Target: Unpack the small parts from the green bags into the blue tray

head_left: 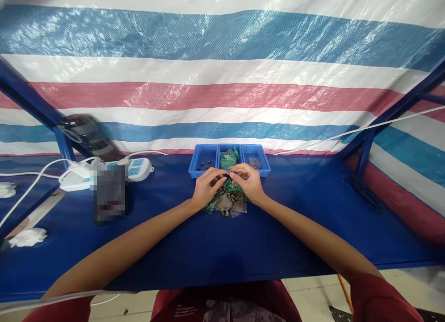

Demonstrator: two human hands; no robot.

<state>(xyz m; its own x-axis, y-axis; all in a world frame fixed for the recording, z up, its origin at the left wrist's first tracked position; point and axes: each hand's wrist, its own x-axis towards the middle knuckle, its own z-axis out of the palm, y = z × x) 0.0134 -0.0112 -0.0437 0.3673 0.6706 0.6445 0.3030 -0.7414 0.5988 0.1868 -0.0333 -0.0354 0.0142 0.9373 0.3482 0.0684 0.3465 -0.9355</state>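
Observation:
My left hand (207, 188) and my right hand (249, 183) meet over the middle of the blue table, fingertips pinched around a small dark part (227, 175) too tiny to make out. Beneath them lies a pile of green and clear plastic bags (224, 201) with small metal pieces. Just behind stand three joined blue trays: the left tray (192, 167) holds a few dark small parts, the middle tray (227, 146) a green bag, and the right tray (267, 167) a clear bag of small pieces.
A white power strip (142, 170) with cables is at the left, beside a blurred dark object (110, 192). Behind it leans a dark bottle-like item (92, 135). Crumpled white tissue (28, 237) lies at the left edge. Blue frame posts flank the striped sheet (222, 97).

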